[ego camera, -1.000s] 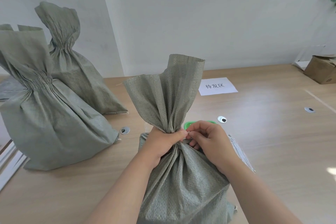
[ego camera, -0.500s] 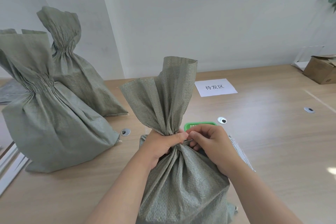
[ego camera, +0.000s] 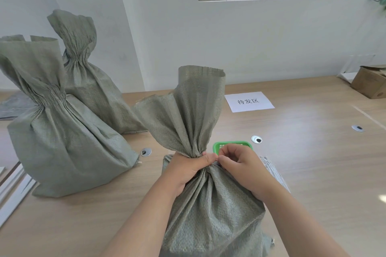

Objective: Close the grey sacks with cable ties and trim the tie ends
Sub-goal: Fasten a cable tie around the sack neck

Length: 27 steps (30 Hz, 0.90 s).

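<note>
A grey woven sack point(ego camera: 213, 210) stands on the wooden table point(ego camera: 313, 173) right in front of me, its top gathered into a neck. My left hand point(ego camera: 188, 168) grips that neck from the left. My right hand point(ego camera: 240, 165) has its fingers curled at the right side of the neck, pinching something small there; a cable tie is not plainly visible. A bundle of white cable ties point(ego camera: 275, 173) lies on the table behind my right wrist. Two more grey sacks, the near one point(ego camera: 58, 131) and the far one point(ego camera: 92, 85), stand at the left with cinched necks.
A green basket point(ego camera: 231, 145) sits just behind the sack, partly hidden by my right hand. A white paper label point(ego camera: 248, 101) lies further back. A cardboard box point(ego camera: 371, 83) is at the far right. Round metal grommets point(ego camera: 256, 139) dot the table.
The sack's open top has leaned slightly to the right and the view has shifted a little. Both hands stay at the neck, the right fingers working at it.
</note>
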### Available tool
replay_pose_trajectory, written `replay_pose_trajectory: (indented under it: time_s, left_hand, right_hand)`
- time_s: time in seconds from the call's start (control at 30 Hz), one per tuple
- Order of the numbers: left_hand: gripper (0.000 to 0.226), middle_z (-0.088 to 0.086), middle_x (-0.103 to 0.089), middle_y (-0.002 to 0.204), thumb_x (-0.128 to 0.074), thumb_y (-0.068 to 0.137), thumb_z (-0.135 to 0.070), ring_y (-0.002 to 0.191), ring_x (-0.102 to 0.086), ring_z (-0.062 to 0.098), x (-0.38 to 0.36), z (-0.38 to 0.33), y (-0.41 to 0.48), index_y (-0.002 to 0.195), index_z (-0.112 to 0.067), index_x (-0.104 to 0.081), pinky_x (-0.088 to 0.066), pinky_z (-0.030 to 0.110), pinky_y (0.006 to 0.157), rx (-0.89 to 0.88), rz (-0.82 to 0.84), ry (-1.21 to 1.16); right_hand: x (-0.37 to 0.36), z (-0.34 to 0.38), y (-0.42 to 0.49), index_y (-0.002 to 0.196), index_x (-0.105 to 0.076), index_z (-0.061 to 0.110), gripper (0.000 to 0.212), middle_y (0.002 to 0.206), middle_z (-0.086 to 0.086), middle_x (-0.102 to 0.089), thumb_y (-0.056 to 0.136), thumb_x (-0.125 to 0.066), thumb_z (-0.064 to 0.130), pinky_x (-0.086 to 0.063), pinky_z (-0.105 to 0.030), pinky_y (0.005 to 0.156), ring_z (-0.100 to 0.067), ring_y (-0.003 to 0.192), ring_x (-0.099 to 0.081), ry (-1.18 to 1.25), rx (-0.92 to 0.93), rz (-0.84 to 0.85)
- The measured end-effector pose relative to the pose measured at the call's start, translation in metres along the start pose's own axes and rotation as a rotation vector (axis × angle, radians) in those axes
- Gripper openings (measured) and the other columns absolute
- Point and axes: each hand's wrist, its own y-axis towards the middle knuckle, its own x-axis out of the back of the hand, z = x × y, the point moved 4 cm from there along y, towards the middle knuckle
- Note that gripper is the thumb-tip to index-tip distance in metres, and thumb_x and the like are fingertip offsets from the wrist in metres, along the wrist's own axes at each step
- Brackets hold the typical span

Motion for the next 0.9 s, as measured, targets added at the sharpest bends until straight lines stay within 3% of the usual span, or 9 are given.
replay_pose_trajectory:
  time_s: [0.07, 0.17, 0.27, 0.4, 0.67, 0.8, 0.9]
  left_hand:
    - [0.034, -0.008, -0.063, 0.072, -0.079, 0.079, -0.007, 0.073, -0.059, 0.006, -0.001, 0.001, -0.001, 0.055, -0.027, -0.065, -0.045, 0.017, 0.061, 0.026, 0.066, -0.005]
    - [0.011, -0.004, -0.07, 0.088, -0.083, 0.073, -0.021, 0.088, -0.059, 0.01, 0.0, -0.003, -0.003, 0.071, -0.03, -0.076, -0.034, 0.022, 0.059, 0.09, 0.143, 0.073]
    - [0.017, 0.006, -0.068, 0.099, -0.077, 0.069, -0.025, 0.088, -0.056, 0.012, -0.002, -0.009, -0.004, 0.057, -0.035, -0.071, -0.031, 0.022, 0.058, 0.07, 0.158, 0.126]
    - [0.024, 0.005, -0.065, 0.094, -0.073, 0.068, -0.023, 0.084, -0.052, 0.012, -0.004, -0.011, -0.002, 0.051, -0.037, -0.065, -0.031, 0.025, 0.058, 0.033, 0.157, 0.187]
    - [0.022, 0.005, -0.058, 0.085, -0.07, 0.065, -0.018, 0.075, -0.047, 0.012, -0.003, -0.007, 0.005, 0.05, -0.032, -0.062, -0.029, 0.023, 0.051, 0.023, 0.162, 0.222]
    - [0.017, -0.001, -0.063, 0.081, -0.071, 0.065, -0.015, 0.071, -0.052, 0.008, 0.003, -0.003, 0.009, 0.057, -0.029, -0.065, -0.034, 0.021, 0.051, 0.018, 0.163, 0.212]
    - [0.013, -0.003, -0.066, 0.079, -0.075, 0.063, -0.014, 0.077, -0.059, 0.011, 0.008, 0.003, 0.009, 0.068, -0.024, -0.07, -0.045, 0.025, 0.07, 0.021, 0.152, 0.142]
  right_hand:
    - [0.0, -0.001, 0.001, 0.065, -0.059, 0.024, 0.022, 0.054, 0.013, -0.047, 0.084, -0.061, 0.014, -0.034, -0.027, 0.057, -0.007, 0.054, -0.038, -0.017, 0.009, -0.004]
    - [0.0, -0.002, 0.001, 0.066, -0.059, 0.023, 0.017, 0.054, 0.013, -0.048, 0.082, -0.061, 0.019, -0.036, -0.028, 0.058, -0.007, 0.055, -0.04, -0.017, 0.023, -0.021]
    - [0.001, -0.002, 0.0, 0.065, -0.06, 0.023, 0.018, 0.055, 0.014, -0.048, 0.082, -0.062, 0.019, -0.037, -0.028, 0.059, -0.008, 0.055, -0.041, -0.004, 0.029, -0.023]
    - [0.002, 0.0, -0.002, 0.063, -0.058, 0.025, 0.026, 0.054, 0.014, -0.049, 0.085, -0.063, 0.014, -0.036, -0.024, 0.056, -0.007, 0.054, -0.041, -0.021, 0.043, -0.001]
    - [0.006, -0.001, 0.0, 0.06, -0.053, 0.022, 0.027, 0.049, 0.013, -0.044, 0.081, -0.058, 0.006, -0.033, -0.024, 0.052, -0.007, 0.049, -0.035, -0.035, 0.017, -0.113]
    - [0.006, 0.002, 0.002, 0.07, -0.065, 0.023, 0.017, 0.058, 0.011, -0.059, 0.08, -0.063, 0.01, -0.041, -0.021, 0.056, -0.005, 0.053, -0.048, -0.1, 0.035, -0.135]
    - [0.0, 0.012, 0.002, 0.081, -0.075, 0.027, 0.013, 0.071, 0.013, -0.068, 0.081, -0.07, 0.014, -0.044, -0.013, 0.064, -0.003, 0.068, -0.06, -0.264, 0.158, -0.018]
